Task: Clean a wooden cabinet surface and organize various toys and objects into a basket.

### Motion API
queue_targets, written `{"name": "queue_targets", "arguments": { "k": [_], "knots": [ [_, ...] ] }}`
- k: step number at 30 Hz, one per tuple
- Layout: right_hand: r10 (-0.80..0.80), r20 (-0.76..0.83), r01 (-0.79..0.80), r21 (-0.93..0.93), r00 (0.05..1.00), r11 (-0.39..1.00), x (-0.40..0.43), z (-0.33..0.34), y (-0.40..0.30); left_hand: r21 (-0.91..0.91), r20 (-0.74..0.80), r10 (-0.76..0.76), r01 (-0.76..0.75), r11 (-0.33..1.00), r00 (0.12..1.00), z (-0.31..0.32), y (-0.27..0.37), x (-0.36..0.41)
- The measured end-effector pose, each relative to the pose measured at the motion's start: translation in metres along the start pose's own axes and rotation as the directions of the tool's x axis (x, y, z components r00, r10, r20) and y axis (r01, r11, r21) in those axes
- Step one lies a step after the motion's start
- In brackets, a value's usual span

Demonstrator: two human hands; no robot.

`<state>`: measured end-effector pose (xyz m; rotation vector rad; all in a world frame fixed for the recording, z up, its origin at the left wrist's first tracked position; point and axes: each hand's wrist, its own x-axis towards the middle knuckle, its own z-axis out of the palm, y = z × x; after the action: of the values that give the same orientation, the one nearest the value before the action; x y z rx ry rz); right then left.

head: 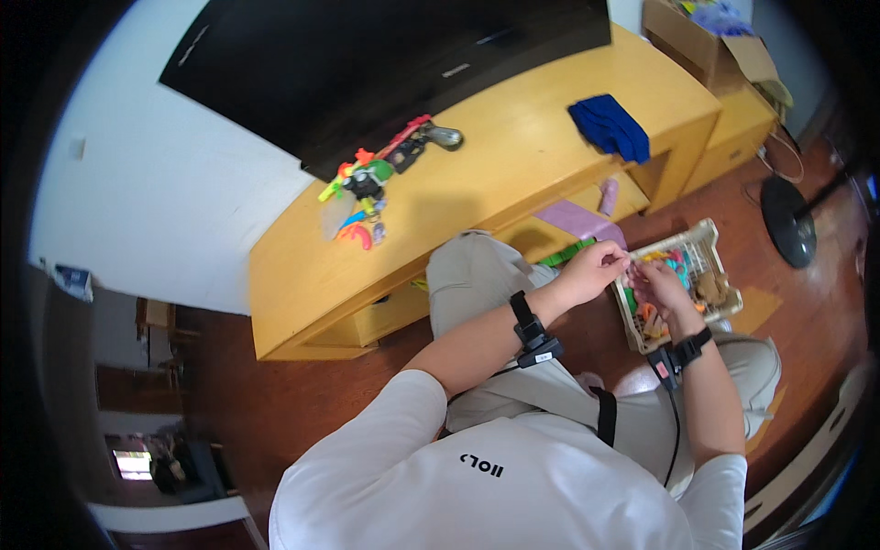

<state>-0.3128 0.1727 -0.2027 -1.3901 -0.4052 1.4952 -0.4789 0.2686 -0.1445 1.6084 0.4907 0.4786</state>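
Note:
My left hand and my right hand meet fingertip to fingertip at the left edge of a cream plastic basket. The fingers of both are bent as if pinching. Whether something small is between them is too fine to make out. Under and beyond my right hand, the basket holds several small colourful toys, with a turquoise piece and a brown lump among them. A bright green strip lies just left of my left hand.
A wooden TV cabinet runs ahead, bearing a large television, a toy gun, a heap of toys and a folded blue cloth. A round black stand base and a cardboard box are on the right.

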Motion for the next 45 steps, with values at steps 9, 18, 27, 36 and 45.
{"name": "queue_targets", "arguments": {
  "k": [9, 18, 27, 36, 45],
  "knots": [
    [0.001, 0.066, -0.004, 0.048, 0.998, 0.999, 0.002, 0.012, -0.013, -0.390, -0.346, -0.077, -0.069, 0.918, 0.935, -0.098, 0.085, -0.004],
    [-0.026, -0.010, 0.026, 0.112, 1.000, 0.993, -0.004, 0.021, -0.020, 0.310, -0.886, 0.187, 0.242, 0.919, 0.424, -0.306, 0.042, -0.017],
    [-0.057, 0.032, 0.052, 0.128, 0.998, 0.990, -0.009, 0.025, -0.024, 0.451, -0.892, 0.269, 0.760, 0.469, 0.363, -0.376, 0.041, -0.064],
    [-0.107, 0.040, 0.101, 0.132, 0.993, 0.986, -0.011, 0.027, -0.027, 0.513, -0.858, 0.343, 0.666, 0.542, 0.381, -0.373, 0.038, -0.066],
    [-0.091, 0.036, 0.089, 0.061, 0.995, 0.994, -0.015, 0.024, -0.023, -0.023, -0.836, 0.072, -0.166, 0.986, 0.544, -0.265, 0.083, -0.024]
  ]
}}
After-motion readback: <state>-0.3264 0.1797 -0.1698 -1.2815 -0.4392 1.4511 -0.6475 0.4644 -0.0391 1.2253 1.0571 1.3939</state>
